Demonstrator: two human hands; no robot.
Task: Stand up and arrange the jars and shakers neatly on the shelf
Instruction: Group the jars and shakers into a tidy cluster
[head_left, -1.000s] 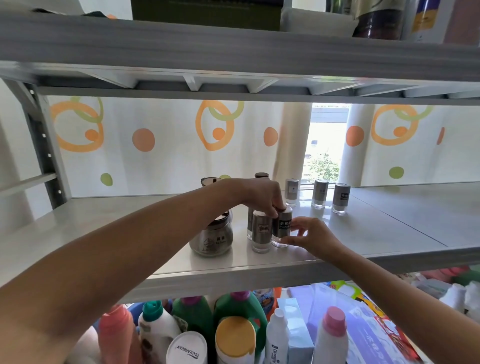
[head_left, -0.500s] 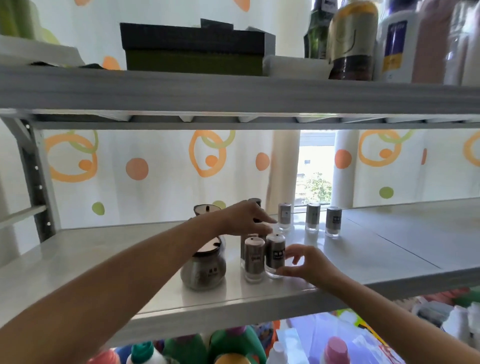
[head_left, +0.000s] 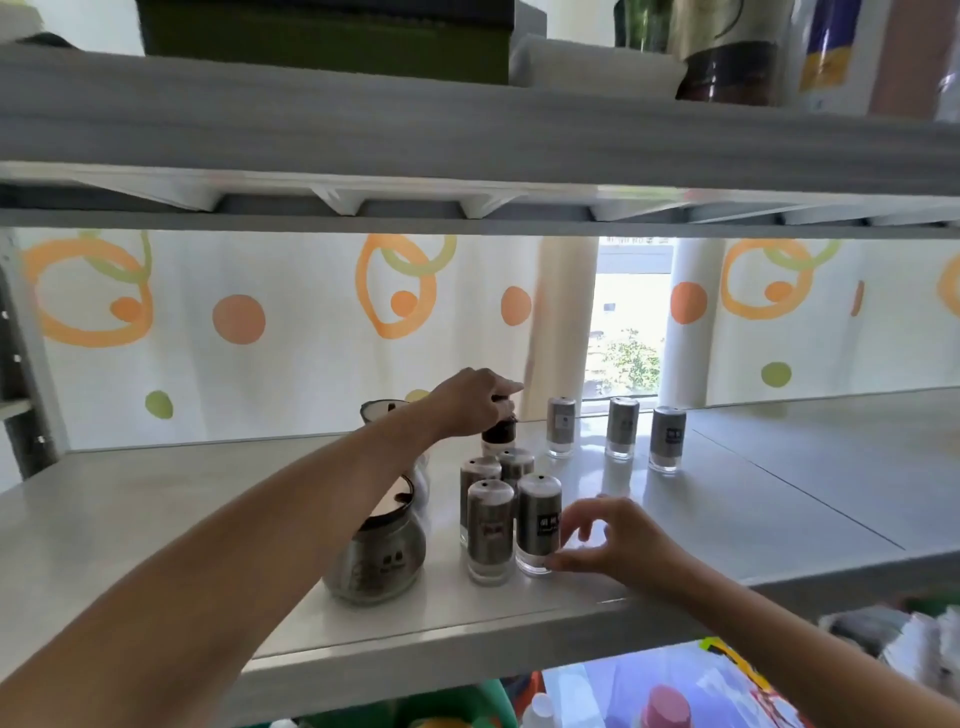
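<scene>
Several silver shakers stand in a tight cluster on the grey shelf (head_left: 156, 519). My right hand (head_left: 613, 540) touches the base of the front right shaker (head_left: 539, 525) with thumb and fingertips. Beside it stands another shaker (head_left: 490, 535). My left hand (head_left: 475, 405) grips the top of a dark-capped bottle (head_left: 497, 441) behind the cluster. A round glass jar (head_left: 379, 561) with a lid stands left of the cluster, and a second jar (head_left: 382, 413) shows behind my left arm. Three more shakers (head_left: 621, 428) stand upright in a row at the back.
An upper shelf (head_left: 467, 140) hangs low overhead, carrying boxes and bottles. A patterned curtain (head_left: 291, 322) backs the shelf. Detergent bottles (head_left: 665, 706) crowd the level below. The shelf's right half (head_left: 831, 467) holds nothing.
My left hand left the front shakers and moved back onto the dark-capped bottle. My right hand stays at the front right shaker's base. The camera view shifted.
</scene>
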